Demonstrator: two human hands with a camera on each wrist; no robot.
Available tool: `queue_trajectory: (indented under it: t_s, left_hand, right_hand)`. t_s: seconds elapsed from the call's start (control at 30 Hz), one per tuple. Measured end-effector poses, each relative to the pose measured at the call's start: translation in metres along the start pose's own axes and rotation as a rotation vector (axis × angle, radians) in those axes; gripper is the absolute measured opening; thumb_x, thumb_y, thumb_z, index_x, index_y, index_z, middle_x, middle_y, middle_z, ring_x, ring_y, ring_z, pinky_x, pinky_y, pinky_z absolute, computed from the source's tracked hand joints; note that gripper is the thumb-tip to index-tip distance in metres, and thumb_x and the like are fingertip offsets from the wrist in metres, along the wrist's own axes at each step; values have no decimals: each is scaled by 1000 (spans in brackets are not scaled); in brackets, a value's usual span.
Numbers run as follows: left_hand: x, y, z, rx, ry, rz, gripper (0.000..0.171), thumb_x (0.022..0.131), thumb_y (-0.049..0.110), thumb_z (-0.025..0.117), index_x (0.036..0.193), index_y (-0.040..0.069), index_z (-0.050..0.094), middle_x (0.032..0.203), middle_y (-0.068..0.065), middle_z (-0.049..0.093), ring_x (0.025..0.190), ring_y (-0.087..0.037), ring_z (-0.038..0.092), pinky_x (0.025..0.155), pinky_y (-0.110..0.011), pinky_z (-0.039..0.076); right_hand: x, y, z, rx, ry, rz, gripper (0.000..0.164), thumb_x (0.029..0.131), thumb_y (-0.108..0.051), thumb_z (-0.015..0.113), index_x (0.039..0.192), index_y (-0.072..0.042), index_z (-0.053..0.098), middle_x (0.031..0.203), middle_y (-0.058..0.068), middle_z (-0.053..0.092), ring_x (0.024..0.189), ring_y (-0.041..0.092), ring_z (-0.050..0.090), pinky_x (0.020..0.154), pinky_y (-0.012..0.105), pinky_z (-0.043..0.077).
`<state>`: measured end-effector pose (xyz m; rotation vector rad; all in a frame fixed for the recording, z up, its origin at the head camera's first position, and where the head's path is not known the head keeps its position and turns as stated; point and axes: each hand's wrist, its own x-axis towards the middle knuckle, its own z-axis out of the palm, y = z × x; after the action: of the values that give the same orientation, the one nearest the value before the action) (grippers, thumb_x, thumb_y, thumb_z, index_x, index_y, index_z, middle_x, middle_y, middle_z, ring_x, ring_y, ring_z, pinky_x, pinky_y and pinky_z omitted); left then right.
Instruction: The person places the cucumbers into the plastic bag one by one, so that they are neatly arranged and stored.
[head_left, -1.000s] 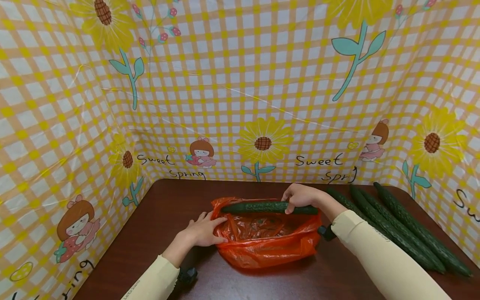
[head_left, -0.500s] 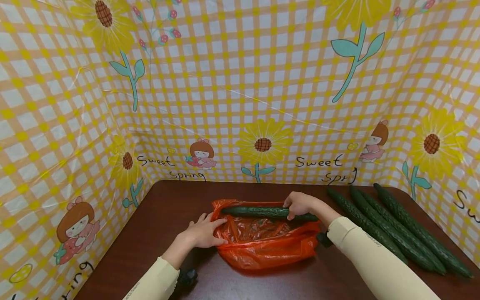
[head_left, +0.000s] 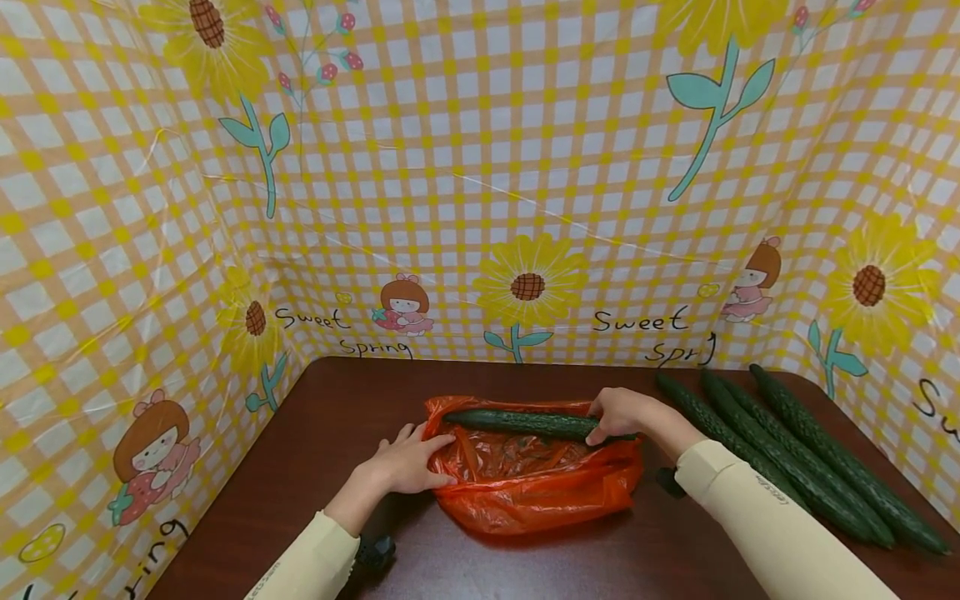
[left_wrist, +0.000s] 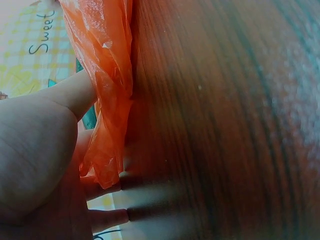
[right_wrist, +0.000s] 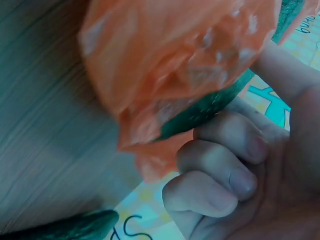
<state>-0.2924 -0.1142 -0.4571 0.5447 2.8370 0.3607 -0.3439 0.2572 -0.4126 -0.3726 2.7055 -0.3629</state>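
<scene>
A: What do the pictures keep back?

B: Part of the floor of a red-orange plastic bag [head_left: 532,507], where dark patches show between glossy folds; whether more produce lies there cannot be told. The bag's plastic covers the tip of the left thumb in the left wrist view, and both sleeves [head_left: 765,508] run out of the head view's lower edge.

A: And inside the bag?

B: A long green cucumber [head_left: 517,422] lies lengthwise in the mouth, along the far rim, its left end just inside the left edge. Its other end slips behind plastic in the right wrist view.

A: The hands?

B: The right hand [head_left: 624,412] grips the cucumber near its right end, thumb on the near side, three fingers curled toward the palm. The left hand [head_left: 401,464] rests at the bag's left edge, fingers spread and nearly straight, thumb and forefinger over the rim.

A: Elsewhere on the dark wooden table [head_left: 517,571]?

B: More cucumbers [head_left: 847,467] lie side by side at right (apparently four, the nearest partly covered by the right sleeve). Checked cloth [head_left: 450,175] printed with sunflowers surrounds the scene, its lettering cropped at both sides.
</scene>
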Motion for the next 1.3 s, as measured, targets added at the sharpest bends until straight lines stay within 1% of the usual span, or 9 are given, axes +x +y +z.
queue_trajectory:
  t_s: [0.17,0.3,0.47,0.6,0.77,0.97,1.13,1.23,1.3]
  left_hand:
    - [2,-2,1,8,0,2,69,89,55,69,150,29,49,160,-19,33,148,-45,26,108,-76,25]
    - [2,-3,2,11,2,3,70,89,55,69,150,28,49,160,-19,33,148,-45,27,107,-76,25]
    - [1,-3,0,15,1,-2,70,89,55,69,151,28,49,160,-18,33,148,-45,27,108,-76,25]
    - [1,-3,0,19,-9,-6,70,89,56,68,151,30,48,161,-17,32,149,-45,25,109,-74,25]
    - [2,-1,-2,33,-10,-10,70,89,56,69,151,31,48,160,-16,33,148,-44,27,109,-73,27]
    - [3,1,-4,63,-4,-13,69,88,55,70,150,30,50,158,-16,35,146,-44,31,108,-71,31]
    - [4,2,-5,86,-4,-15,69,88,55,70,150,31,50,157,-16,36,145,-43,33,107,-69,34]
    - [4,3,-5,88,-7,-20,69,88,55,69,150,31,49,158,-16,36,145,-43,33,107,-69,34]
    - [5,4,-5,87,-8,-23,69,88,55,69,150,31,49,158,-16,35,146,-43,32,107,-68,33]
  right_hand:
    - [-12,6,-1,-137,43,74,60,87,-49,75,127,-4,68,126,19,67,107,38,65,78,52,54]
    - [-19,9,0,-238,78,74,62,87,-58,71,120,-6,72,114,15,71,90,30,68,66,45,52]
    - [-24,13,1,-306,106,39,63,86,-59,71,120,-7,72,110,14,72,88,28,68,66,47,54]
    - [-28,14,0,-331,108,43,58,85,-59,71,108,-6,72,95,8,70,76,23,64,63,42,51]
    - [-33,16,3,-344,107,46,49,84,-59,72,83,-12,62,70,1,53,60,17,51,56,34,37]
    - [-36,24,8,-344,128,7,49,84,-63,70,73,-16,59,64,-3,44,57,15,45,55,33,33]
    - [-38,32,12,-307,177,-50,50,84,-63,70,65,-19,57,59,-6,30,52,12,34,53,32,25]
    - [-41,35,12,-291,204,-80,49,85,-63,69,64,-20,58,57,-7,28,52,11,32,52,31,24]
    - [-42,37,12,-295,219,-94,47,85,-64,68,67,-21,60,57,-8,32,51,11,35,52,31,26]
